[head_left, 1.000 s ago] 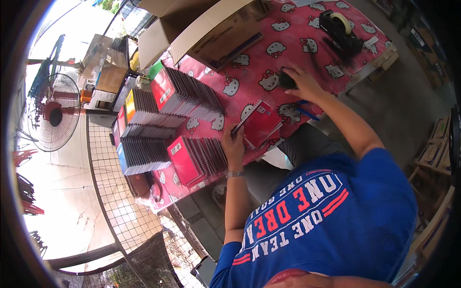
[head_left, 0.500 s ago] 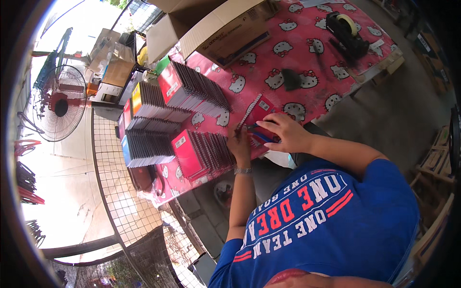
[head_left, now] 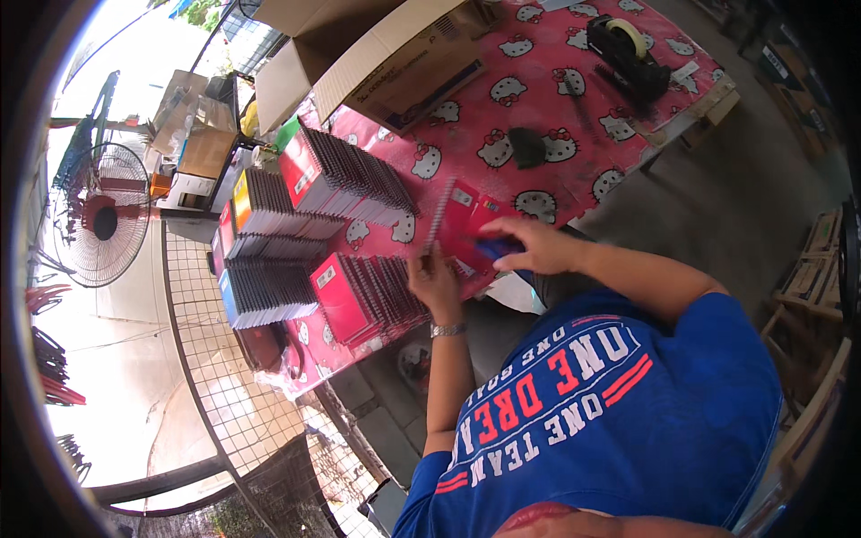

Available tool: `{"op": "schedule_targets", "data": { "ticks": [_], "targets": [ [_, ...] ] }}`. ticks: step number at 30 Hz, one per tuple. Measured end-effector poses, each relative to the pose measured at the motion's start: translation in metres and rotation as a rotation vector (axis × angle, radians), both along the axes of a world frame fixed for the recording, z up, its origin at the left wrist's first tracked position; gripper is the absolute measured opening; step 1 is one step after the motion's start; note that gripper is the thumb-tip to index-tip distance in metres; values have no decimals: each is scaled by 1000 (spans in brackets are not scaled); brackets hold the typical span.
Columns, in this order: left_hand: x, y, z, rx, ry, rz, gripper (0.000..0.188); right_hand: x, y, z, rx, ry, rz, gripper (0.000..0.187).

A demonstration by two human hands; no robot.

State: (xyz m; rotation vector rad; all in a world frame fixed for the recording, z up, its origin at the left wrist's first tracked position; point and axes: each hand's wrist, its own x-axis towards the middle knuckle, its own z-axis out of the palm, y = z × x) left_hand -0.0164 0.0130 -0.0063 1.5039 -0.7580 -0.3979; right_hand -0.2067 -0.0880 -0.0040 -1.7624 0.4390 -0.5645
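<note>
Steadying with left hand (head_left: 434,280): drawn nearly closed, apparently pinching the near end of a white spiral binding (head_left: 439,215).
Working with right hand (head_left: 531,245): closed partway around a blue tool (head_left: 499,248); too blurred to tell its kind, or whether open or closed.
Red notebook (head_left: 464,220): lying on the near part of the bench (head_left: 473,134), reaching under and between both hands.
Handling of coil and cover: best to grip the binding close to its end without bending it, rest the red notebook flat, bring the blue tool in clear of the left hand, and spare the cover from scratches.
Notebook stacks: standing left of the red notebook; red far (head_left: 350,175) and near (head_left: 368,300), yellow (head_left: 278,208) and blue (head_left: 269,285) farther left.
Bench covering: pink, glossy, printed with white cat faces.
Far across the bench: open cardboard box (head_left: 404,85) at left, black tape dispenser (head_left: 628,70) at right, dark lump (head_left: 527,147) between.
Room: fan (head_left: 100,215) and wire mesh (head_left: 193,305) at left; grey floor (head_left: 700,197) and wooden slats (head_left: 814,269) at right.
</note>
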Motion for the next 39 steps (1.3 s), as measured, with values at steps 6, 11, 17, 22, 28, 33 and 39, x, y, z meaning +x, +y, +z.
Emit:
{"op": "schedule_targets", "data": {
  "ticks": [6, 11, 17, 22, 28, 33, 39],
  "targets": [
    [10, 4, 12, -137, 283, 84, 23, -62, -57, -43, -533, 455, -338, 69],
    [-21, 7, 9, -256, 637, -13, 30, -25, -19, -62, -583, 184, -194, 72],
    [-67, 5, -21, -205, 752, 48, 30, -10, -2, -51, -331, 323, -161, 65],
    [-84, 13, -10, 89, 670, -67, 18, -13, -21, -68, -373, 56, -269, 56],
    [-78, 54, 15, 324, 490, -88, 26, 5, -14, -39, -356, 184, -292, 40],
    [-21, 92, 111, 119, -215, -236, 7, 5, -23, -27, -494, 187, -367, 46],
    [196, 160, 118, -78, -18, 125, 52, 117, 31, 67, 506, -48, 249, 48]
  ]
}}
